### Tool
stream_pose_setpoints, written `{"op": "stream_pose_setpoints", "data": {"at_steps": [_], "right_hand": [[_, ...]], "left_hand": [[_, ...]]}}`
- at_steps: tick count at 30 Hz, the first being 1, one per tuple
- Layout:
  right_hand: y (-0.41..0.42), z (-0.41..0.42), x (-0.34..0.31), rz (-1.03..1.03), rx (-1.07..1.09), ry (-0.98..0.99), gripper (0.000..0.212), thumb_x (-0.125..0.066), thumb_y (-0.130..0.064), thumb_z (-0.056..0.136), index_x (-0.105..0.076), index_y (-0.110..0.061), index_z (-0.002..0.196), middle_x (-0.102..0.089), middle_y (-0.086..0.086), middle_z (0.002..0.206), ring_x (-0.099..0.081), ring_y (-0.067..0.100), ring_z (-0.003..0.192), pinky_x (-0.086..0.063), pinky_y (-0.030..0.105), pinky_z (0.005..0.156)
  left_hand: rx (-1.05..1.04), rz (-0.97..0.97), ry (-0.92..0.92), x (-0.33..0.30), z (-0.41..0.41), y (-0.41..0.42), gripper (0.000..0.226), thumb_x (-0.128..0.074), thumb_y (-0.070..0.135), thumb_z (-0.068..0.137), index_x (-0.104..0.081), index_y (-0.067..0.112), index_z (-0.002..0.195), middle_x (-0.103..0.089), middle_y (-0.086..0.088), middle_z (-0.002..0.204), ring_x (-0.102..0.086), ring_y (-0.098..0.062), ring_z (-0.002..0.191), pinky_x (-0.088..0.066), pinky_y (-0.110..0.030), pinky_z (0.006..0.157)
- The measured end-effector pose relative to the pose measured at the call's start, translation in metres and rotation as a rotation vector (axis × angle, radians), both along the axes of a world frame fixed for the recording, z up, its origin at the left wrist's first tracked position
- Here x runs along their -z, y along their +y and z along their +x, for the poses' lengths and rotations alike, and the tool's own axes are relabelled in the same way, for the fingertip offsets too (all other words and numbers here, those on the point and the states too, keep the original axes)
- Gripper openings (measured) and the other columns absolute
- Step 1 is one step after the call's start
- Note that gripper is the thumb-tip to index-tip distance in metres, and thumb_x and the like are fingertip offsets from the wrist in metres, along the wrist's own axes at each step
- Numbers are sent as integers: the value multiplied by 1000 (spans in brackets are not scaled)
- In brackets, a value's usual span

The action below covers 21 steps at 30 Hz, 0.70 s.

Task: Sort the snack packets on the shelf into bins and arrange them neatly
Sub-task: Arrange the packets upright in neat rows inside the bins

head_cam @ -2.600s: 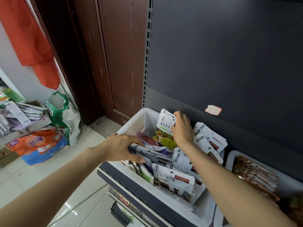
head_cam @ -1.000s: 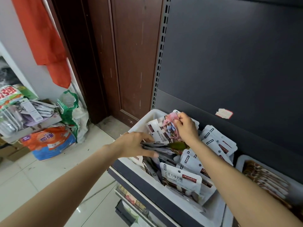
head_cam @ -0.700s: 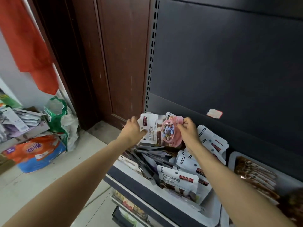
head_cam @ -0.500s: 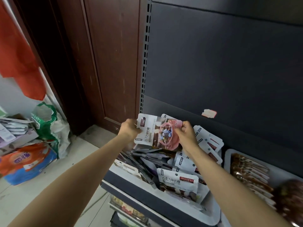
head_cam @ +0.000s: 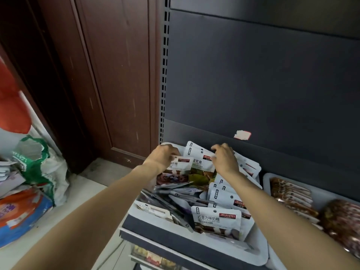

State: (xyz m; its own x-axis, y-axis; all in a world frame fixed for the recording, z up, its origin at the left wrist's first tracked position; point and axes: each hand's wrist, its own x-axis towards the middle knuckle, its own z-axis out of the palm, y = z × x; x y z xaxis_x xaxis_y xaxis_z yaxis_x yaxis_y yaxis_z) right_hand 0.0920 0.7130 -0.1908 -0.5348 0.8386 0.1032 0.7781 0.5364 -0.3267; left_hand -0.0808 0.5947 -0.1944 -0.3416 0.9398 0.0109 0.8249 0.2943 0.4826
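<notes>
So my left hand (head_cam: 162, 156) gripped a choc-candy packet (head_cam: 178, 169) w/ curled fingers at the white bin (head_cam: 253, 250) back; right hand (head_cam: 224, 159) pinched another packet (head_cam: 198, 159); bin full of loose packets.

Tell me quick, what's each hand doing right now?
Left hand: grips a chocolate milk candy packet.
Right hand: fingers curled on the soft candy packet.

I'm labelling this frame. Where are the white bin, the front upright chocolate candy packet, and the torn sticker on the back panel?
white bin (head_cam: 253, 254): head view, front rim.
chocolate candy packet (head_cam: 216, 219): head view, printed label.
torn sticker (head_cam: 242, 135): head view, its middle.
</notes>
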Motion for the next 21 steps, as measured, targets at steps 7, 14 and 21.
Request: {"op": "stream_pose_setpoints", "data": {"at_steps": [7,14,21], "right_hand": [[-5,-17,-3,-38,0,221,17,-57,-7,92,-71,-10,101,-60,10,105,-60,24,95,-43,26,78],[-12,-25,7,-121,-44,175,35,-58,-4,90,-59,-12,124,-49,10,120,-53,22,109,-30,15,86],[-22,-29,1,18,-22,109,11,-57,-11,92,-64,-11,100,-52,5,114,-47,19,112,-43,30,82]], "left_hand": [[153,128,-65,7,-7,-3,25,-60,-6,85,-74,9,99,-69,-5,104,-63,-19,98,-42,-14,87],[87,24,-2,13,-26,-15,32,-52,2,91,-66,19,115,-55,-2,121,-58,-22,106,-46,-35,95],[211,-8,-14,9,-36,-34,27,-56,5,90,-71,18,108,-66,-2,112,-60,-21,102,-43,-29,90]]}}
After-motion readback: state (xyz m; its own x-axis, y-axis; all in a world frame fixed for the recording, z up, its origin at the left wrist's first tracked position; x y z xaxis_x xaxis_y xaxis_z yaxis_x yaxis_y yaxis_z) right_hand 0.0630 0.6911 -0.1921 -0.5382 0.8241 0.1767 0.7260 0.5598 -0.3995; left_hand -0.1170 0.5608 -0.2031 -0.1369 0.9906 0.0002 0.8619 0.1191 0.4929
